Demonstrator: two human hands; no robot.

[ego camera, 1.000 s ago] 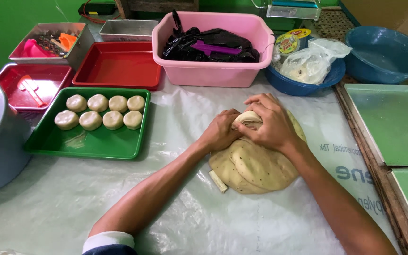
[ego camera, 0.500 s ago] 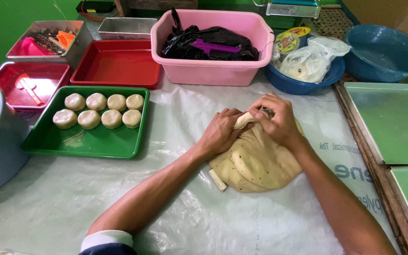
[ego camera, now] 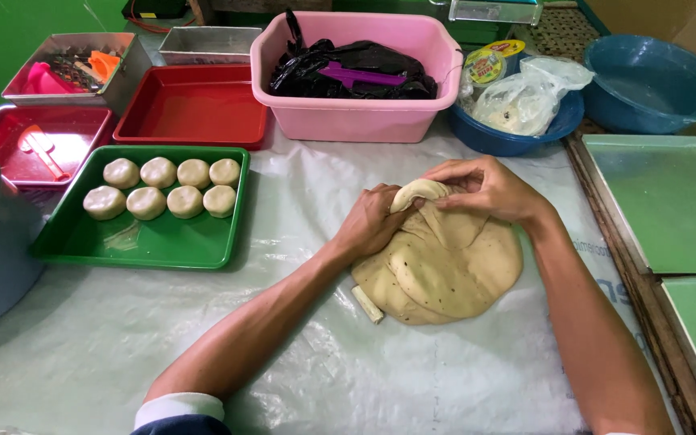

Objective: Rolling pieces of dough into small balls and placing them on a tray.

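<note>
Dough mass [ego camera: 445, 270] on plastic-covered tabletop [ego camera: 300, 354]. Left hand [ego camera: 376, 221] and right hand [ego camera: 485, 189] both pinch raised lump at far edge. Best squeeze neck tight, twist cleanly, keep portion matching balls [ego camera: 163, 187] on green tray [ego camera: 66, 246].

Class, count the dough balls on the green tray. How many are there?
8 dough balls, all on the green tray: four in the back row, four in the front row, at its far end. None looks hidden.
</note>
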